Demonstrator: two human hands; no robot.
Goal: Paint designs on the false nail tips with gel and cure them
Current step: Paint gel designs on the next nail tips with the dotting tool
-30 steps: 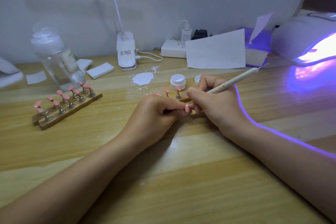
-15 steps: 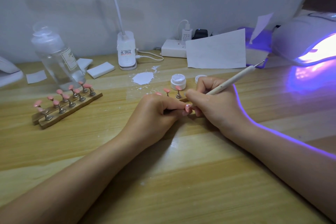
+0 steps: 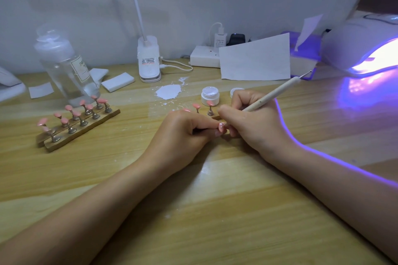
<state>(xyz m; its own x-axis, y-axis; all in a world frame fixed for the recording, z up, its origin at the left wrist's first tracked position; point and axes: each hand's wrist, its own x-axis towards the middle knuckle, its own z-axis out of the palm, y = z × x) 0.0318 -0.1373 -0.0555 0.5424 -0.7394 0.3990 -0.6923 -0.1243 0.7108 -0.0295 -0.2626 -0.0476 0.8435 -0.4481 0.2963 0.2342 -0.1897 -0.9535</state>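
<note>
Hands meet in the middle of the wooden table [image 3: 215,211], both working on one pink nail tip [image 3: 221,127] with some white marks on it. The left hand [image 3: 183,133] has its fingers curled in, pinching that tip by its little stand, though the stand itself is mostly hidden by the fingers. The right hand [image 3: 252,120] grips a pale dotting pen [image 3: 273,94] like a pencil, working end down at the tip, metal point at the other end sticking up toward the lamp. Just behind the hands, a wooden holder strip [image 3: 216,117] carries a couple more pink tips on metal pegs, and right past those sits an open white gel jar [image 3: 210,95] with its lid [image 3: 234,92] beside it, half hidden by the right hand. A white splat of gel [image 3: 168,91] is on the table near the jar. Off to the left, well apart, are two more wooden strips [image 3: 79,127] full of pink tips, with a clear bottle [image 3: 64,64] behind them. The curing lamp [image 3: 361,49] at the far right is glowing purple. A sheet of paper [image 3: 255,58] leans near the power strip [image 3: 204,56].
</note>
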